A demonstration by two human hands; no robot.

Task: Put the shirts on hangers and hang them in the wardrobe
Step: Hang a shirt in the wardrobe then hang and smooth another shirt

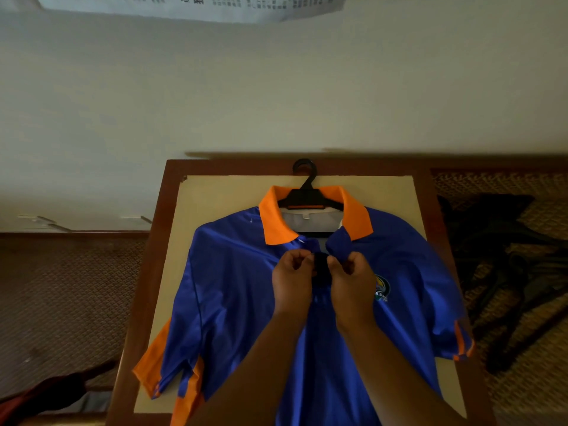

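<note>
The table (172,272) carried the blue shirt (239,287), laid flat, front up, collar toward the wall. We judged its glossy fabric light, limp and slippery; lifting it by the hanger would be safest. The black hanger (307,198) sat inside the collar, hook protruding beyond it. Our left hand (292,278) and right hand (350,278) each pinched a placket edge, apparently fastening a button, though shadow hid the detail.

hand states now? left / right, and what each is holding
Left hand: closed, pinching the left placket edge of the blue polo shirt with orange collar.
Right hand: closed, pinching the shirt's right placket edge below the collar.
</note>
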